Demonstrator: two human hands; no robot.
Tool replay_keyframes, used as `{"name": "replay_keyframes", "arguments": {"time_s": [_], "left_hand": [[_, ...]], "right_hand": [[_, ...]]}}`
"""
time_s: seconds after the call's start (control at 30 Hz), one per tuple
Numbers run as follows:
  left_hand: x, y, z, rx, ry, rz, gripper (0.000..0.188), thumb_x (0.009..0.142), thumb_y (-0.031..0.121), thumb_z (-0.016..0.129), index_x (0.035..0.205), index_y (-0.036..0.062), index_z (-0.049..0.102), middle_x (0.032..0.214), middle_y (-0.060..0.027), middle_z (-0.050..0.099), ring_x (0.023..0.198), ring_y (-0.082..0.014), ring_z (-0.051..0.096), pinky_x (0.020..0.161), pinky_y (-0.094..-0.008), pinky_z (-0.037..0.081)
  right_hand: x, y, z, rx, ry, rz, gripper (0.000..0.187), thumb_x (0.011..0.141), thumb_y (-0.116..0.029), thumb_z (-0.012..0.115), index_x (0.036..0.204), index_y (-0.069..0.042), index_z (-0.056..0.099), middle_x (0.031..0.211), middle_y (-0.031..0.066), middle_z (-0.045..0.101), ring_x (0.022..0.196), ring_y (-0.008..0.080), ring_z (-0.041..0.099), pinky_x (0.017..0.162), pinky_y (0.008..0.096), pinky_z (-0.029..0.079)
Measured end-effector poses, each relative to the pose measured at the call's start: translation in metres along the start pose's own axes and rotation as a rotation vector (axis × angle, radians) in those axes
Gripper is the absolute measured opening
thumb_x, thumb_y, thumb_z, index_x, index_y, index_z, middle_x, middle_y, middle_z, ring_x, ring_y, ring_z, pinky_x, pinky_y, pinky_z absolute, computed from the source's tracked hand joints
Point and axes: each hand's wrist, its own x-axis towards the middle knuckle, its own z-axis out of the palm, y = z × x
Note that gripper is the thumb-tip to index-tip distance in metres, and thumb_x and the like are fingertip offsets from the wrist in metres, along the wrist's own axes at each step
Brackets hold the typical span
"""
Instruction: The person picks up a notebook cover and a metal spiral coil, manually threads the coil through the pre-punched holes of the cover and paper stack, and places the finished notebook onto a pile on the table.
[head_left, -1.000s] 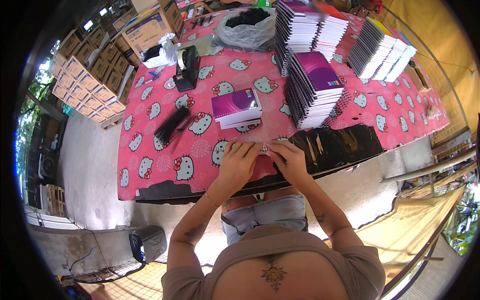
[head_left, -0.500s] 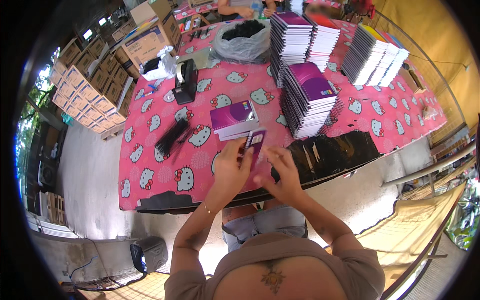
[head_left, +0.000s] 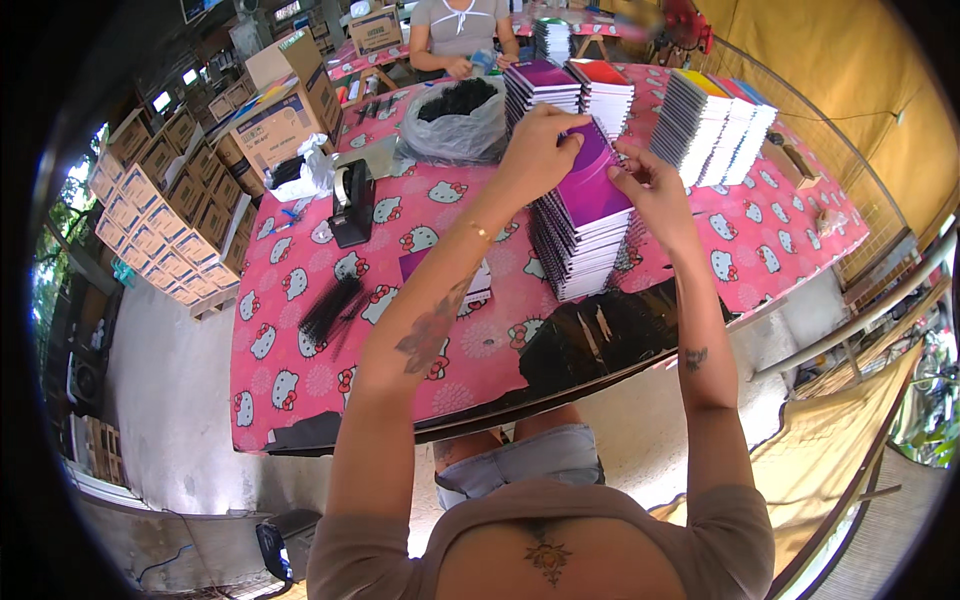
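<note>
My left hand [head_left: 540,155] is at the far left corner of a purple notebook [head_left: 594,190], its thumb and fingers closed on the edge. My right hand [head_left: 652,192] pinches the same notebook along its right edge. The notebook lies on, or just over, the top of a near stack of spiral-bound notebooks [head_left: 580,255]; I cannot tell whether it rests fully there. Partly hidden behind my left forearm, another purple notebook [head_left: 478,285] lies on the table. Left of that forearm is a loose bunch of black binding coils [head_left: 335,312].
The pink patterned table [head_left: 450,385] also bears a black tape dispenser [head_left: 350,205], a clear bag of black coils [head_left: 452,135] and further notebook stacks [head_left: 690,135]. Cartons [head_left: 285,120] stand at the far left. Across the table sits another person [head_left: 462,35].
Both hands have moved forward and right from the near table edge to the close stack, with the purple notebook in them. My view has shifted slightly.
</note>
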Motion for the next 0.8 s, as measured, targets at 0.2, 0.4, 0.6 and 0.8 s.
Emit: {"name": "replay_keyframes", "arguments": {"time_s": [0.2,0.4,0.6,0.8], "left_hand": [[-0.035,-0.02,0.043,0.203,0.138,-0.126,0.038,0.091,0.032,0.066,0.123,0.0129,0.067,0.125,-0.0209,0.058,0.122,-0.0386,0.048,0.106,-0.0467,0.035],[-0.066,0.03,0.066,-0.543,0.439,-0.655,0.069,0.098,0.036,0.055,0.146,-0.0091,0.033,0.148,-0.0295,0.039,0.138,-0.0431,0.035,0.116,-0.0469,0.026],[-0.073,0.034,0.081,-0.486,0.397,-0.832,0.086,0.099,0.043,0.05,0.154,-0.0104,0.01,0.163,-0.0272,0.009,0.153,-0.0331,0.006,0.122,-0.0365,0.009],[-0.125,0.027,0.039,-0.518,0.308,-0.527,0.052,0.097,0.033,0.062,0.135,-0.0012,0.053,0.139,-0.0233,0.05,0.134,-0.042,0.042,0.113,-0.0454,0.032]], "right_hand": [[0.015,0.053,-0.011,-0.161,-0.103,0.104,0.048,0.088,-0.025,0.073,0.124,0.005,0.064,0.093,0.0066,0.069,0.083,0.0159,0.062,0.077,0.0308,0.049],[0.03,0.067,-0.01,0.557,-0.24,0.343,0.072,0.094,-0.03,0.063,0.153,-0.002,0.034,0.157,0.0163,0.035,0.144,0.0243,0.033,0.119,0.0337,0.022],[0.023,0.048,0.018,0.656,-0.395,0.484,0.072,0.091,-0.026,0.065,0.154,-0.009,0.035,0.156,0.0152,0.036,0.143,0.0244,0.035,0.115,0.0342,0.03],[0.026,0.082,-0.017,0.563,-0.083,0.252,0.069,0.101,-0.05,0.047,0.154,-0.008,0.032,0.157,0.0146,0.035,0.147,0.0274,0.03,0.12,0.0424,0.019]]}}
